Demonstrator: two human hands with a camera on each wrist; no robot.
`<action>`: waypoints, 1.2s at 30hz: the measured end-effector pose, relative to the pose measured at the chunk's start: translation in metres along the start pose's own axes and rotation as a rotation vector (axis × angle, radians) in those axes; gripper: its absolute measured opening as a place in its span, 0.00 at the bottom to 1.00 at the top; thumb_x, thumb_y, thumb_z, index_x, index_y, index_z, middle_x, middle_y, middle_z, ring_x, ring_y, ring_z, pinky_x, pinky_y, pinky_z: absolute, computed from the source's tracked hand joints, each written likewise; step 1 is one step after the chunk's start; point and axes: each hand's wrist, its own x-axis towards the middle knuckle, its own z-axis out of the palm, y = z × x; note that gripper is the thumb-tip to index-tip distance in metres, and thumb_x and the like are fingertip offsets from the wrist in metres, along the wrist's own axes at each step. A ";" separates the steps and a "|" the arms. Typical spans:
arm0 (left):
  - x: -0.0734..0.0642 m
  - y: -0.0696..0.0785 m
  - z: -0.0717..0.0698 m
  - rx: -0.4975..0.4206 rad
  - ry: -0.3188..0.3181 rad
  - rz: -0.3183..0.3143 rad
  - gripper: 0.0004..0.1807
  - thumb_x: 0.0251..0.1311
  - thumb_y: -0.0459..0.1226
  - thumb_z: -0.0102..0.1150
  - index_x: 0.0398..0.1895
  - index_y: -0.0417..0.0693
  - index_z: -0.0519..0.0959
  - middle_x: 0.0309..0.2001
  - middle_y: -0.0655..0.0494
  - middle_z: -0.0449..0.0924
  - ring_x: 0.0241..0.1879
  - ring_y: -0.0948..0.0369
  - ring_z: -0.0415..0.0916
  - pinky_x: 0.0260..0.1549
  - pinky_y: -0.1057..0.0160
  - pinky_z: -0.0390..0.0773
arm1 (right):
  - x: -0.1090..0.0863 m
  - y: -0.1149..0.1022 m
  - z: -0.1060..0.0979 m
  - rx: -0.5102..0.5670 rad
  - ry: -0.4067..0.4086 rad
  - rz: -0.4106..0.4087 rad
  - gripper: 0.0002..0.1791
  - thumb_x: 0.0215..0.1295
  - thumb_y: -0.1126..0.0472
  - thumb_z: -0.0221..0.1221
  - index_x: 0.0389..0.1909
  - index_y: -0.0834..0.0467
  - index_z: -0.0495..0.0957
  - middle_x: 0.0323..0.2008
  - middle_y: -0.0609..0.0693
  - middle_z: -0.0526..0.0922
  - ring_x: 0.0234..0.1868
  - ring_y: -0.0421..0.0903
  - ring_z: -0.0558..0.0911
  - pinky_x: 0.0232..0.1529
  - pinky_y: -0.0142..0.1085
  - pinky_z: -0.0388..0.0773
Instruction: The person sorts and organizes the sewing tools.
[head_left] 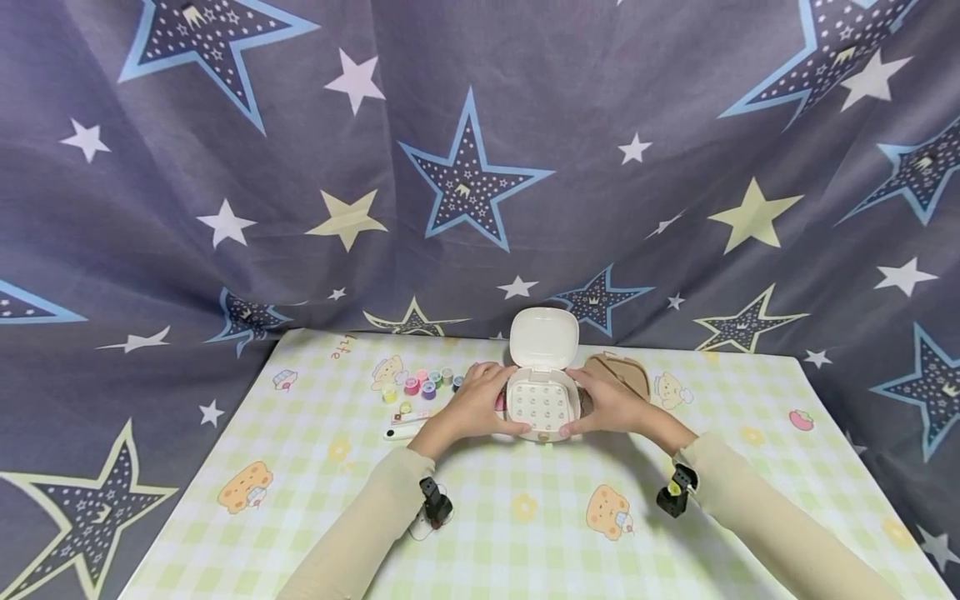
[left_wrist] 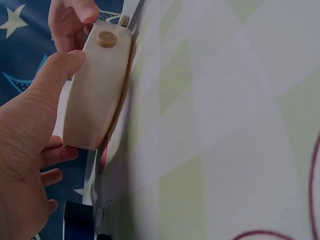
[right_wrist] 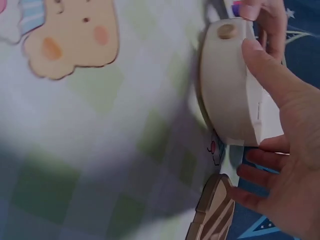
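A small cream box (head_left: 543,434) stands on the table with its white lid (head_left: 543,337) raised at the back. Inside lies a white panel (head_left: 538,402) with rows of small round spots. My left hand (head_left: 477,403) grips the box's left side, thumb at the front edge. On the opposite side my right hand (head_left: 613,405) holds it the same way. A round tan button (left_wrist: 106,39) marks the front wall, seen in both wrist views. In the right wrist view, a brown slotted piece (right_wrist: 215,207) lies beside my right hand's lower fingers.
Several small colored pots (head_left: 412,386) sit left of my left hand. Close by is a white stick-like item (head_left: 405,432) with a black dot. A checked cloth (head_left: 300,533) covers the table, and a starry curtain (head_left: 600,208) hangs behind it.
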 end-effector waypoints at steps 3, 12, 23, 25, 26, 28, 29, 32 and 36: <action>-0.001 0.000 -0.002 0.016 0.008 0.007 0.58 0.45 0.63 0.75 0.76 0.45 0.63 0.69 0.49 0.72 0.73 0.46 0.60 0.77 0.45 0.51 | -0.001 -0.001 0.000 -0.137 0.026 -0.024 0.61 0.46 0.37 0.76 0.73 0.69 0.63 0.64 0.65 0.74 0.65 0.61 0.75 0.66 0.58 0.71; -0.016 -0.003 -0.027 0.060 0.059 0.014 0.59 0.44 0.66 0.73 0.76 0.44 0.64 0.70 0.48 0.71 0.74 0.46 0.59 0.78 0.44 0.47 | -0.001 -0.003 -0.001 -0.328 0.017 -0.081 0.60 0.50 0.29 0.69 0.73 0.67 0.64 0.66 0.65 0.73 0.69 0.64 0.71 0.72 0.64 0.60; -0.043 -0.029 -0.057 0.105 0.098 -0.030 0.58 0.46 0.64 0.71 0.78 0.48 0.61 0.72 0.49 0.68 0.75 0.47 0.60 0.78 0.40 0.45 | 0.003 -0.004 -0.006 -0.443 -0.020 -0.057 0.58 0.53 0.25 0.63 0.72 0.64 0.66 0.65 0.60 0.73 0.68 0.60 0.70 0.73 0.65 0.56; -0.047 -0.033 -0.060 0.117 0.104 -0.040 0.58 0.46 0.65 0.71 0.78 0.49 0.61 0.72 0.50 0.69 0.74 0.48 0.60 0.78 0.41 0.44 | 0.003 -0.006 -0.008 -0.435 -0.034 -0.043 0.58 0.53 0.25 0.64 0.72 0.65 0.66 0.65 0.62 0.73 0.68 0.61 0.70 0.73 0.65 0.56; -0.050 -0.035 -0.062 0.126 0.104 -0.046 0.58 0.47 0.65 0.70 0.78 0.49 0.61 0.72 0.50 0.69 0.74 0.49 0.60 0.78 0.41 0.44 | 0.003 -0.007 -0.009 -0.426 -0.043 -0.034 0.59 0.53 0.25 0.64 0.72 0.65 0.66 0.66 0.62 0.73 0.68 0.62 0.70 0.73 0.66 0.55; -0.055 -0.038 -0.065 0.131 0.110 -0.052 0.57 0.47 0.65 0.70 0.78 0.50 0.61 0.72 0.51 0.69 0.74 0.49 0.60 0.78 0.41 0.43 | 0.003 -0.009 -0.011 -0.416 -0.057 -0.020 0.59 0.52 0.25 0.65 0.72 0.66 0.67 0.66 0.63 0.73 0.68 0.63 0.70 0.73 0.66 0.55; -0.057 -0.040 -0.067 0.134 0.114 -0.053 0.57 0.47 0.65 0.70 0.78 0.50 0.61 0.71 0.51 0.69 0.74 0.49 0.61 0.78 0.41 0.43 | 0.004 -0.010 -0.011 -0.416 -0.060 -0.019 0.59 0.51 0.25 0.66 0.72 0.67 0.67 0.66 0.63 0.73 0.68 0.63 0.70 0.73 0.66 0.55; -0.063 -0.048 -0.072 0.137 0.135 -0.053 0.56 0.46 0.63 0.72 0.77 0.50 0.63 0.70 0.49 0.70 0.73 0.47 0.62 0.77 0.39 0.45 | 0.006 -0.013 -0.013 -0.422 -0.060 -0.020 0.59 0.49 0.26 0.67 0.70 0.67 0.68 0.65 0.64 0.74 0.66 0.62 0.71 0.71 0.67 0.58; -0.070 -0.061 -0.076 0.159 0.160 -0.058 0.56 0.44 0.62 0.74 0.75 0.49 0.65 0.69 0.48 0.72 0.72 0.47 0.64 0.76 0.38 0.47 | 0.010 -0.014 -0.014 -0.440 -0.054 -0.040 0.59 0.47 0.26 0.69 0.68 0.68 0.70 0.62 0.64 0.76 0.63 0.61 0.73 0.68 0.66 0.62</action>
